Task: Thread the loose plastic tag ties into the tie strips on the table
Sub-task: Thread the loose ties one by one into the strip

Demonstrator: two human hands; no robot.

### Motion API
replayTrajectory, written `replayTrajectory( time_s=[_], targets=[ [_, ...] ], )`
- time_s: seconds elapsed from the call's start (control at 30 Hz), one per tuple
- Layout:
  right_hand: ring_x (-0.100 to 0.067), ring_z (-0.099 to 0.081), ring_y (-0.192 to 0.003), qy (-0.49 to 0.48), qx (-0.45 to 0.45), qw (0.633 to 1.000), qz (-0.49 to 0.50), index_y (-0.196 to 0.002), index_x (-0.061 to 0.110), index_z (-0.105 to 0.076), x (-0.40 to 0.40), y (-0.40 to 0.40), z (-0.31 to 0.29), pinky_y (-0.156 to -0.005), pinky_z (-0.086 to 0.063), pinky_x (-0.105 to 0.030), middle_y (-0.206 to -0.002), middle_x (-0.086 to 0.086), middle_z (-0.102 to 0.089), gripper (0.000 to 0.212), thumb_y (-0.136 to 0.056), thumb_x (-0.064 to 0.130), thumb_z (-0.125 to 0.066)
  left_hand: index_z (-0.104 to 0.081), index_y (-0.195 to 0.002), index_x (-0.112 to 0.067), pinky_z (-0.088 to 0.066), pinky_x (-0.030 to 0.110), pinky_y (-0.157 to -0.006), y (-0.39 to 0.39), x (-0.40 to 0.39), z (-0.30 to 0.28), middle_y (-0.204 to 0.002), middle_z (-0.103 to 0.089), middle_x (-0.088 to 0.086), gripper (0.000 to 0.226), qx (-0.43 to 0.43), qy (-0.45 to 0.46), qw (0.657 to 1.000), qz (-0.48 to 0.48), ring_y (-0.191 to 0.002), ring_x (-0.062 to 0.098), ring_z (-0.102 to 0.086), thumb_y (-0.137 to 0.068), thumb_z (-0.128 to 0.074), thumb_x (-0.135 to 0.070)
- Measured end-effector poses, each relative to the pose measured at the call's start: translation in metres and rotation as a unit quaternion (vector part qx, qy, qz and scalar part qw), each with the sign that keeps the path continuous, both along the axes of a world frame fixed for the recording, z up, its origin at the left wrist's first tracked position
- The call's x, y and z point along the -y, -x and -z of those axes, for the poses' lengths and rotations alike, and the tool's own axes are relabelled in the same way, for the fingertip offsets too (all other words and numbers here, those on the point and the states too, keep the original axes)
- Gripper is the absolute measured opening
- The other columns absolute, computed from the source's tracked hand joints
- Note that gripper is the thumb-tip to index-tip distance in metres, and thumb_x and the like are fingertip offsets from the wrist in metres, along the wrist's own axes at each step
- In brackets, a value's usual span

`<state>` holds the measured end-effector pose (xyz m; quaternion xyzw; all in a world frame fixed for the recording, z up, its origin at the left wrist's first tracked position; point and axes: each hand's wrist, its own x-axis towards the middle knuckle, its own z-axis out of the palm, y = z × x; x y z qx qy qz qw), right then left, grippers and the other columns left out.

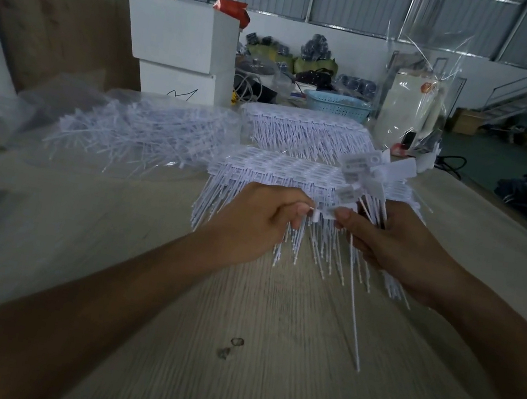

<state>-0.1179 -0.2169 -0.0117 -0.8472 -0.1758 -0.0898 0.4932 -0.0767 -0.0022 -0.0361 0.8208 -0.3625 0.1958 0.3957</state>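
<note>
Left hand [251,223] and right hand [396,248]: both bare, no gloves, rings or wristbands visible. Forearms enter from the lower corners of the head view, uncovered along the whole visible length w/ no sleeve or cuff in shot. Fingernails short and plain where visible, e.g. at the left thumb tip; finer detail lost to blur.
</note>
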Motion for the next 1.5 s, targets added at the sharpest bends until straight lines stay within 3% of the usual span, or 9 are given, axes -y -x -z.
replayTrajectory(
  time_s=[0.13, 0.27, 0.37, 0.5, 0.7, 0.87, 1.07, 1.3, 1.5],
  targets=[
    [-0.004, -0.035, -0.043, 0.008, 0.014, 1.000, 0.000, -0.065, 0.015, -0.049, 0.001, 0.001, 0.000, -0.046, -0.030, -0.016, -0.051, 0.007, -0.040, 0.037, -0.098, 0.028, -0.059, -0.071, -0.088, -0.008, -0.044, 0.015, -0.055, 0.002, 0.002, 0.000, -0.068, -0.069, -0.001, 0.027, -0.045, 0.022, 0.999, 0.014, -0.047, 0.009, -0.061, -0.103, -0.049, -0.011],
    [-0.004, -0.037, -0.049, 0.105, 0.107, 0.988, 0.027, -0.066, 0.017, -0.047, -0.004, 0.003, -0.001, -0.051, -0.028, -0.019, -0.055, 0.009, -0.040, 0.038, -0.091, 0.044, -0.056, -0.065, -0.078, -0.016, -0.039, 0.016, -0.047, 0.004, 0.002, 0.001, -0.048, -0.059, 0.000, 0.033, -0.125, 0.064, 0.990, 0.029, -0.037, 0.014, -0.050, -0.105, -0.046, -0.018],
    [-0.008, -0.044, -0.052, 0.074, 0.108, 0.991, 0.030, -0.070, 0.007, -0.055, -0.005, 0.004, -0.002, -0.054, -0.035, -0.025, -0.057, -0.004, -0.048, 0.040, -0.093, 0.040, -0.058, -0.064, -0.082, -0.022, -0.038, 0.016, -0.045, 0.003, 0.000, 0.000, -0.046, -0.056, 0.003, 0.028, -0.146, 0.077, 0.986, 0.035, -0.035, 0.014, -0.046, -0.105, -0.048, -0.021],
    [0.001, -0.044, -0.042, 0.017, 0.066, 0.997, 0.036, -0.072, 0.001, -0.058, -0.003, 0.001, -0.001, -0.046, -0.033, -0.008, -0.049, 0.009, -0.050, 0.037, -0.097, 0.028, -0.060, -0.069, -0.092, -0.016, -0.046, 0.023, -0.045, 0.002, 0.000, -0.004, -0.064, -0.069, 0.011, 0.019, -0.198, 0.134, 0.967, 0.091, -0.048, 0.018, -0.060, -0.103, -0.052, -0.014],
    [0.001, -0.047, -0.044, 0.053, 0.050, 0.997, 0.031, -0.071, 0.007, -0.069, -0.002, 0.002, -0.001, -0.047, -0.033, -0.008, -0.053, 0.008, -0.058, 0.041, -0.099, 0.034, -0.058, -0.076, -0.096, -0.014, -0.060, 0.034, -0.063, 0.003, -0.002, -0.009, -0.095, -0.075, 0.013, 0.018, -0.254, 0.217, 0.933, 0.131, -0.077, 0.031, -0.073, -0.098, -0.059, -0.008],
    [0.001, -0.046, -0.042, 0.087, 0.047, 0.995, -0.019, -0.056, 0.025, -0.061, -0.002, 0.004, -0.001, -0.048, -0.033, -0.007, -0.047, 0.013, -0.056, 0.044, -0.101, 0.027, -0.058, -0.075, -0.101, -0.008, -0.059, 0.035, -0.069, 0.004, -0.004, -0.009, -0.083, -0.076, 0.008, 0.013, -0.218, 0.135, 0.962, 0.094, -0.073, 0.025, -0.073, -0.093, -0.066, -0.005],
    [-0.006, -0.047, -0.048, 0.070, 0.034, 0.997, 0.028, -0.070, 0.007, -0.057, 0.012, -0.006, -0.001, -0.051, -0.041, -0.017, -0.053, 0.004, -0.053, 0.036, -0.097, 0.030, -0.062, -0.078, -0.098, -0.018, -0.049, 0.013, -0.063, 0.009, -0.001, -0.005, -0.069, -0.070, -0.016, 0.016, -0.111, -0.020, 0.991, 0.075, -0.060, -0.002, -0.063, -0.089, -0.068, -0.010],
    [-0.016, -0.039, -0.046, -0.007, -0.017, 1.000, 0.014, -0.063, 0.015, -0.063, 0.000, -0.002, 0.000, -0.042, -0.032, -0.018, -0.060, -0.013, -0.051, 0.048, -0.090, 0.054, -0.057, -0.073, -0.100, -0.006, -0.060, 0.029, -0.065, 0.005, 0.003, -0.007, -0.089, -0.077, 0.005, 0.015, -0.198, 0.178, 0.960, 0.089, -0.079, 0.021, -0.075, -0.086, -0.074, -0.002],
    [-0.009, -0.037, -0.041, 0.010, -0.009, 1.000, -0.016, -0.064, 0.016, -0.063, -0.013, 0.003, 0.003, -0.042, -0.030, -0.018, -0.049, 0.005, -0.049, 0.046, -0.097, 0.047, -0.053, -0.070, -0.097, 0.005, -0.061, 0.035, -0.074, 0.009, 0.006, -0.007, -0.098, -0.075, 0.013, 0.019, -0.254, 0.298, 0.913, 0.115, -0.088, 0.029, -0.075, -0.082, -0.078, -0.003]
  ],
)
